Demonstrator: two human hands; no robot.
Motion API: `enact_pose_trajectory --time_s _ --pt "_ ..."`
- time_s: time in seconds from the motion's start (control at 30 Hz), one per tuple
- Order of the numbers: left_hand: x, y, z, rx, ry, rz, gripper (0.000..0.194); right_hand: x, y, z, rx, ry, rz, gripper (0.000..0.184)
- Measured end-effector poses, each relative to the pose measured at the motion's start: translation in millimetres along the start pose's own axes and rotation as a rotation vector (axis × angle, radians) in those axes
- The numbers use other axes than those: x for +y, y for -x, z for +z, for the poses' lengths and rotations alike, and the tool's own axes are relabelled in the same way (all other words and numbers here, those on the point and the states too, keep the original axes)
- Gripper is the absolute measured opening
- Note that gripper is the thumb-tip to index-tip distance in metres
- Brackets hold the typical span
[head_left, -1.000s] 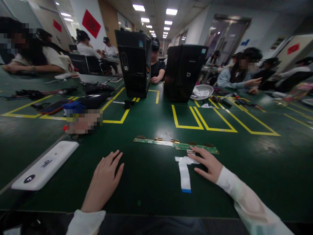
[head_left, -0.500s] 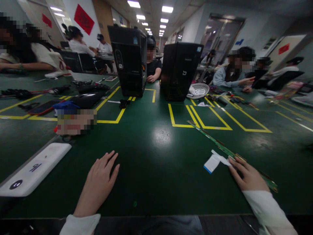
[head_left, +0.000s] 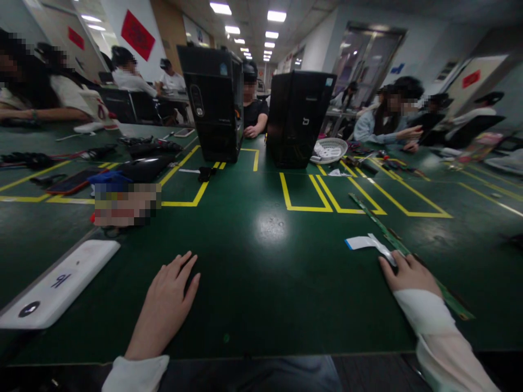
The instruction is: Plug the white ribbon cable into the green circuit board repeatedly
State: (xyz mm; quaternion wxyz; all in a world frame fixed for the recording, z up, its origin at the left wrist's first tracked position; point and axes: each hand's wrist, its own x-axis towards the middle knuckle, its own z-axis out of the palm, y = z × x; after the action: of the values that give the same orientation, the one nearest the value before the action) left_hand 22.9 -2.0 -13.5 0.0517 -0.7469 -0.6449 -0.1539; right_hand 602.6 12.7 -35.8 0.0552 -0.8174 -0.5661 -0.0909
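Note:
My left hand (head_left: pixel 165 302) lies palm down on the green tabletop with its fingers stretched out, holding nothing. To the right, my right hand (head_left: pixel 414 277) has its fingers curled over the middle of a long, narrow green circuit board (head_left: pixel 392 237). The board slants from the yellow tape lines down toward the near right, and my hand hides part of it. A white flat ribbon cable (head_left: pixel 362 242) with a blue end comes off the board beside my thumb and fingertips and points left.
Two black computer towers (head_left: pixel 210 109) (head_left: pixel 300 120) stand at the table's middle, with a person (head_left: pixel 255 114) behind them. A white device (head_left: pixel 61 283) lies at the left. Past it are cables (head_left: pixel 151 147) and a blurred-out item (head_left: pixel 126 204). A white basket (head_left: pixel 329 149) sits beside the right tower.
The circuit board has turned steeper, its far end swinging right, and its ribbon cable has shifted with it. My right hand has moved slightly with the board. My left hand has stayed in place.

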Motion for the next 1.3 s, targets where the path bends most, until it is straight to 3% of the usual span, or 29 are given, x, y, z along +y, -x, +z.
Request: enact_pose_trajectory --time_s 0.17,0.33,0.6,0.97,1.1,1.3 --pt "-0.1 0.1 -0.5 -0.007 -0.002 -0.003 0.057 1.2 -26.6 -13.1 -0.126 0.068 0.112 0.073" --pt "-2.4 0.1 1.6 -0.021 -0.010 0.003 0.058 4.2 -42.6 -21.7 -0.078 0.053 0.128 0.073" --pt "-0.8 0.1 0.9 -0.004 -0.007 0.004 0.057 16.6 -72.3 -19.4 -0.245 0.039 0.262 0.075" --pt "-2.4 1.3 5.0 0.018 -0.028 0.024 0.057 20.3 -70.3 -8.4 -0.164 0.069 0.267 0.066" --pt "-2.4 1.8 4.7 0.020 -0.028 0.025 0.058 20.4 -67.1 -1.3 -0.027 0.117 0.162 0.058" --pt "-2.5 2.2 4.3 0.038 -0.027 0.038 0.059 3.2 -68.1 17.6 0.139 -0.108 -0.310 0.055"
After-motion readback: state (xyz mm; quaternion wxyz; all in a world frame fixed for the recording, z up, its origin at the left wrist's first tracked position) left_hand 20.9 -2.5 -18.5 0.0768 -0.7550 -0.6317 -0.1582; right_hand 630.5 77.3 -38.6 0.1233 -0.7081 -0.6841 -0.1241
